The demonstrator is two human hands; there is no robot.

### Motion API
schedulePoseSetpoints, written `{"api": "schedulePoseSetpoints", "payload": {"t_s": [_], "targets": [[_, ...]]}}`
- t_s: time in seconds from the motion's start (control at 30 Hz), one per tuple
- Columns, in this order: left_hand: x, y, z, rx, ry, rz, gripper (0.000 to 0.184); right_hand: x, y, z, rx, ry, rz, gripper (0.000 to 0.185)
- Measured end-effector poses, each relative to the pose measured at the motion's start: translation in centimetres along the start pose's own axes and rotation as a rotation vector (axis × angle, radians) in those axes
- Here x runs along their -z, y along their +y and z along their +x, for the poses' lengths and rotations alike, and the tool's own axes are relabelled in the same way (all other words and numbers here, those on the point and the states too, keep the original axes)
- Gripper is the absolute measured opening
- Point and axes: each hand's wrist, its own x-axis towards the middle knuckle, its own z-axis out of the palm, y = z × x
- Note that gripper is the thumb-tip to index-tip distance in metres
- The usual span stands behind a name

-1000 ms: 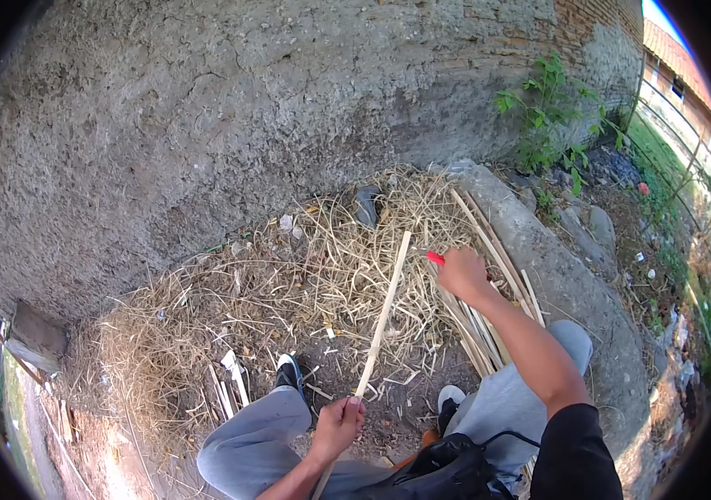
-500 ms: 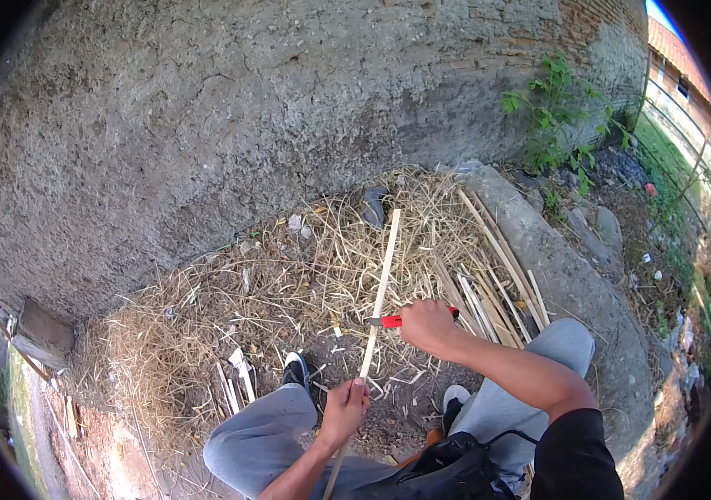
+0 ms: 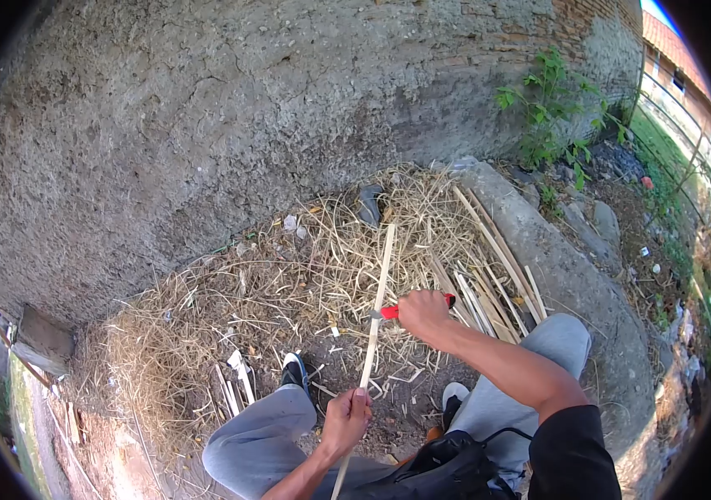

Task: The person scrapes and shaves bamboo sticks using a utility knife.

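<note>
My left hand (image 3: 345,421) is closed round the lower part of a long pale bamboo strip (image 3: 382,275), whose near end runs down past my wrist between my legs. The strip's far end points up and away over the shavings. In my right hand (image 3: 424,317) is a red utility knife (image 3: 390,312), fingers wrapped round its handle. Its blade lies across the strip, touching it about midway; the exact angle of the edge is too small to tell.
Curled shavings (image 3: 430,217) cover the ground before me. Several split strips (image 3: 497,292) lie to the right beside a stone ledge (image 3: 530,225). A rough wall (image 3: 230,125) rises ahead. White-tipped shoes (image 3: 295,371) and pale scraps (image 3: 239,375) are close by.
The strip has slid slightly toward me, its far end now lower in view. My right hand with the knife shifts a little left and up; both hands keep their grip.
</note>
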Motion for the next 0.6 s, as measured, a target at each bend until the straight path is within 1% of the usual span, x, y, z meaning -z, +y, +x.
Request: {"api": "schedulePoseSetpoints", "payload": {"t_s": [0.03,0.07,0.13,0.17,0.2,0.27,0.3,0.33,0.4,0.43,0.5,0.53,0.6], "targets": [[-0.1,0.2,-0.5,0.037,0.005,0.048,0.036,-0.1,1.0,0.6,-0.059,0.038,-0.004,0.018],[-0.2,-0.5,-1.2,0.035,0.002,0.052,0.036,0.5,3.6,1.5,-0.162,0.077,-0.006,0.019],[0.6,-2.0,-2.5,-0.07,-0.06,0.184,0.037,1.3,7.7,2.3,-0.246,0.085,-0.009,0.018],[0.9,-1.1,-2.4,-0.009,-0.107,0.165,0.036,1.2,8.6,2.2,-0.284,0.076,-0.001,0.018],[1.2,-0.5,-1.9,-0.005,-0.118,0.168,0.036,0.4,8.7,2.0,-0.295,0.072,-0.001,0.018],[1.4,0.3,-0.8,0.329,-0.234,-0.229,0.033,-0.5,9.3,2.2,-0.378,0.114,-0.024,0.017],[1.2,-0.2,-0.4,0.317,-0.245,-0.272,0.029,-0.1,8.9,2.4,-0.383,0.112,-0.006,0.016],[1.3,-0.3,0.0,0.317,-0.244,-0.275,0.029,0.9,8.3,2.4,-0.381,0.11,-0.008,0.016],[1.4,-0.2,0.5,0.351,-0.215,-0.429,0.03,2.9,7.1,2.0,-0.375,0.202,0.067,0.014],[1.6,-0.1,0.8,0.366,-0.215,-0.452,0.03,3.6,6.2,1.8,-0.367,0.201,0.064,0.014],[1.9,-0.5,1.3,0.343,-0.235,-0.474,0.028,4.6,4.3,0.9,-0.244,0.1,0.03,0.012],[1.9,-0.5,1.4,0.328,-0.258,-0.49,0.027,4.9,3.2,0.3,-0.244,0.102,0.028,0.012],[1.6,-0.4,1.3,0.316,-0.246,-0.504,0.027,5.0,1.2,-1.3,-0.044,0.055,-0.042,0.011]]}}
